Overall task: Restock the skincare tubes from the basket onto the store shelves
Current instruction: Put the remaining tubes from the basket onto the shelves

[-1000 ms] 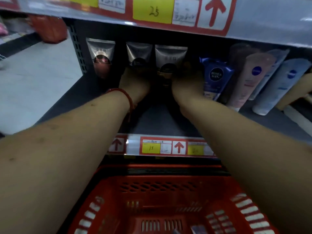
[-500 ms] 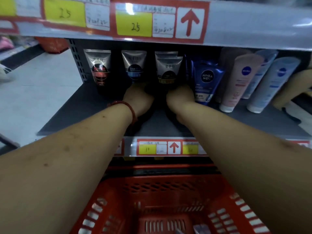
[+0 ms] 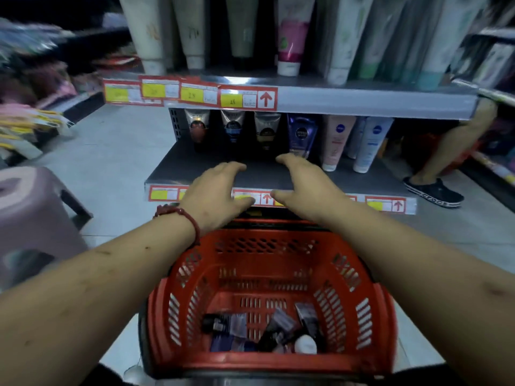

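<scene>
A red basket (image 3: 381,324) sits in front of me below the shelf, with several dark skincare tubes (image 3: 276,330) lying at its bottom. Both hands hover empty over the front of the grey lower shelf (image 3: 172,165), fingers relaxed and spread. My left hand (image 3: 216,190), with a red bracelet at the wrist, is left of my right hand (image 3: 303,185). At the back of that shelf stand three silver-topped tubes: one with a red label (image 3: 198,129), one blue (image 3: 233,128), one gold (image 3: 266,129). A dark blue tube (image 3: 301,135) stands to their right.
Pink (image 3: 335,140) and white (image 3: 370,143) tubes stand right of the blue one. The upper shelf (image 3: 362,101) holds tall tubes. A purple stool (image 3: 30,215) is at the left. Another person's leg and black shoe (image 3: 434,190) are at the right aisle.
Both hands have drawn back from the silver-topped tubes at the shelf's rear to its front edge, holding nothing. The view has pulled back and up, showing more of the basket and upper shelf.
</scene>
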A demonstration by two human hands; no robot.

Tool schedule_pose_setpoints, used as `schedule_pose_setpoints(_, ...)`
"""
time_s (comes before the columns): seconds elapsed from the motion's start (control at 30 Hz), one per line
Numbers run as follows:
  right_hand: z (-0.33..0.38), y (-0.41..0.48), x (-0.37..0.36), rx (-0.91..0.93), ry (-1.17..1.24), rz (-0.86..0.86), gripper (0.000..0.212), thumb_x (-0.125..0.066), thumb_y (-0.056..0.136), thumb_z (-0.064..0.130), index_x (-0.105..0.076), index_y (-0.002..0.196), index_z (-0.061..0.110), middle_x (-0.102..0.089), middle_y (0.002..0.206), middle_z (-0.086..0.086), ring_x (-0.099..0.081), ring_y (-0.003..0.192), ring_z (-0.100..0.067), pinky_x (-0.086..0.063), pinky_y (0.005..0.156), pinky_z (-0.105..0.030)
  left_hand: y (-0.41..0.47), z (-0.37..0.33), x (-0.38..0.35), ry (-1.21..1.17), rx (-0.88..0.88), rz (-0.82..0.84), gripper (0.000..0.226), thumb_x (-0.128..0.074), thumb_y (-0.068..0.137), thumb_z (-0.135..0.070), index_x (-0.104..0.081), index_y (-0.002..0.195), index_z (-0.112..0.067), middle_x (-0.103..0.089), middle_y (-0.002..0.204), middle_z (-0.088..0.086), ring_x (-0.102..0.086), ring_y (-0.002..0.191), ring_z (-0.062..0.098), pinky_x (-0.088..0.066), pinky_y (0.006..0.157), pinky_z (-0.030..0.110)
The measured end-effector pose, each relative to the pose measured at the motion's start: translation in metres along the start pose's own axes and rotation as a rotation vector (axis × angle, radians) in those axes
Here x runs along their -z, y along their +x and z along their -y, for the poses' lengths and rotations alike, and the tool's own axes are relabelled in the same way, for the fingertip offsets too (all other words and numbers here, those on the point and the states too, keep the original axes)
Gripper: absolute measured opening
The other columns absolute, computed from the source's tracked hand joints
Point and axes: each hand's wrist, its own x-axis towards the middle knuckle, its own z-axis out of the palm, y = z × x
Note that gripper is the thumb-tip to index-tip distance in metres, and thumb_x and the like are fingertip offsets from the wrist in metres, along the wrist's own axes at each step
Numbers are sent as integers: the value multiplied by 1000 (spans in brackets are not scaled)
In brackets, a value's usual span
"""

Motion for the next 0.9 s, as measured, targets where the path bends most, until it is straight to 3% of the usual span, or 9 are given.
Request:
schedule_pose_setpoints(0.47,-7,-102,-44,-54,39,143,82,-71,90,43,-27,156,22,-35,159,-3,-40,143,-22,-38,115,-37,-106,-2,-57,-70,85,98,70,-72,84,-52,-46,144,-28,-55,143,-2,-52,131,21,-47,107,43)
schedule_pose_setpoints(0.73,-58,-123,-113,-206,30,439,82,-78,85,37,-35,151,13,-45,152,-12,-46,136,-27,-37,112,-34,-132,27,-132,37,31,627,77,-73,86,-46,-41,150,-17,-49,150,7,-48,136,25,-39,113,37)
schedule_pose_setpoints(0.9,-96,-125,-154,-281,-51,656,74,-80,81,36,-47,142,11,-57,141,-15,-56,125,-32,-47,102,-38,-125,54,-165,76,86,827,60,-74,87,-39,-53,138,-12,-64,129,10,-62,107,26,-47,87,29)
